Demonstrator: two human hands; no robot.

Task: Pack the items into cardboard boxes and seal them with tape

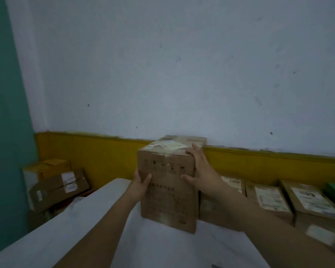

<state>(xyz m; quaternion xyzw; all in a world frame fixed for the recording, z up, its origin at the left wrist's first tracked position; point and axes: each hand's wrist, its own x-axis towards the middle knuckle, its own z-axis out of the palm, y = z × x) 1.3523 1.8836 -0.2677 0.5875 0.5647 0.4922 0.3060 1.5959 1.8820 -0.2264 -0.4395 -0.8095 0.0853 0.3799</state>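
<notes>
Holds tall cardboard box (168,190) upright btwn both hands, btm on white table (85,229), far side. Grips box's left front edge w/ L hand (140,183): thumb on front face, fingers wrapped round the side, out of sight. Presses R hand (201,171) flat vs right side, fingers straight up to top corner, thumb spread on front. Carries clear tape and label (168,147) on closed top. Stands just beside row of labelled boxes (269,200) on right. Leaves stack of boxes (56,184) well apart, lower left by teal wall.
</notes>
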